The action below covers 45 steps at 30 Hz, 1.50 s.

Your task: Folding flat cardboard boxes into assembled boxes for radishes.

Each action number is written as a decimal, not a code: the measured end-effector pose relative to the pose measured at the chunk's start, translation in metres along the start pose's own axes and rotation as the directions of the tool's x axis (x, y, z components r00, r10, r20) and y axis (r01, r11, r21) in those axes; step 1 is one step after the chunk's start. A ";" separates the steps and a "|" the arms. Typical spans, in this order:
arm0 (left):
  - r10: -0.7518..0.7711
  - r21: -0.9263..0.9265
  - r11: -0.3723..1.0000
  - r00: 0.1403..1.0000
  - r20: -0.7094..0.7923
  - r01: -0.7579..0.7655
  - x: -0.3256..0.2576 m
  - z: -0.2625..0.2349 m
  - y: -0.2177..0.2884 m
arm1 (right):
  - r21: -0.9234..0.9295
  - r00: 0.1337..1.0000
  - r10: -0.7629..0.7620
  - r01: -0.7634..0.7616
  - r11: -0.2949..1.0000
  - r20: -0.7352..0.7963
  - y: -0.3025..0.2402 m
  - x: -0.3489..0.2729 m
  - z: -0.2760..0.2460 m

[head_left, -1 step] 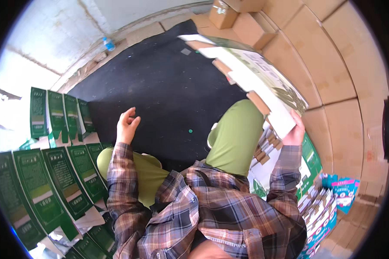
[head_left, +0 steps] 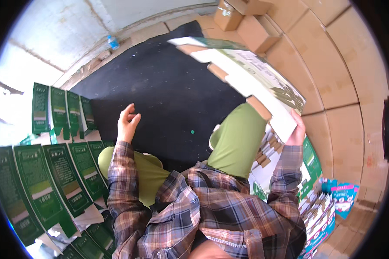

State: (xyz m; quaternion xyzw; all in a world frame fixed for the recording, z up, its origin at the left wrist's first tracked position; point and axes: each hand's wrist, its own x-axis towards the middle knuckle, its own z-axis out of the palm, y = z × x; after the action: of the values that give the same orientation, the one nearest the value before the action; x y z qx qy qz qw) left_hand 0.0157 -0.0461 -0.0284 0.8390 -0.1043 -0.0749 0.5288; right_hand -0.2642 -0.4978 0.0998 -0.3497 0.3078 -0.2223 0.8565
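1. The right hand point(head_left: 296, 129) is closed on the near edge of a flat carton point(head_left: 250, 75), thumb on its white face, and holds it up, tilted, above the right knee point(head_left: 237, 138).
2. The carton is an unfolded blank: white inside with brown flaps, a green printed panel showing toward its far side. It reaches from the hand up and left over the black mat point(head_left: 160, 90).
3. The left hand point(head_left: 127, 123) is raised over the mat and holds nothing; its fingers are loosely curled, thumb and fingertips close together but not clamped on anything.
4. The two hands are well apart, the left clear of the carton.
5. Both forearms wear plaid sleeves point(head_left: 125, 181); the legs are in green trousers.
6. A stack of flat cartons point(head_left: 285, 172) lies just under and beside the right arm, near the right knee.
7. Rows of folded green boxes point(head_left: 56, 172) lie overlapping at the left, with more standing behind them point(head_left: 60, 110).
8. Brown cardboard boxes point(head_left: 333, 73) are stacked along the right side.
9. Blue and white packs point(head_left: 343, 196) lie at the lower right.
10. A small bottle point(head_left: 113, 42) lies by the wall, beyond the mat.
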 end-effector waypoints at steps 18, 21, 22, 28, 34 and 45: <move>-0.137 -0.760 0.634 0.946 -0.294 -0.144 0.004 -0.051 -0.007 | -0.371 0.808 0.560 -0.471 0.800 0.183 0.069 0.148 0.088; -0.224 -0.761 0.647 0.943 -0.245 -0.045 0.001 -0.038 -0.007 | -0.408 0.857 0.508 -0.434 0.803 0.088 0.086 0.169 0.083; -0.242 -0.733 0.681 0.940 -0.241 -0.012 0.000 -0.034 -0.009 | -0.463 0.918 0.397 -0.343 0.817 0.020 0.093 0.174 0.085; -0.276 -0.674 0.739 0.920 -0.278 0.018 -0.007 -0.023 -0.016 | -0.819 0.984 -0.161 0.159 0.552 0.083 0.136 0.157 0.119; -0.209 -0.631 0.772 0.967 -0.147 0.071 -0.022 -0.021 -0.005 | -0.853 0.807 -0.406 0.510 0.114 0.428 0.159 0.147 0.132; -0.093 -0.512 0.859 0.976 -0.198 -0.022 -0.043 -0.011 0.020 | -0.796 0.751 -0.461 0.588 0.142 0.472 0.173 0.162 0.129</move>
State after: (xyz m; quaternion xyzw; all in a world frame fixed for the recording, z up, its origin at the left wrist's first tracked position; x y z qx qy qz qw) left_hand -0.0250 -0.0339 -0.0054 0.6734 -0.0071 -0.0184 0.7390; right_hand -0.0325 -0.4207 -0.0149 -0.8585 0.1845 -0.2747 0.3918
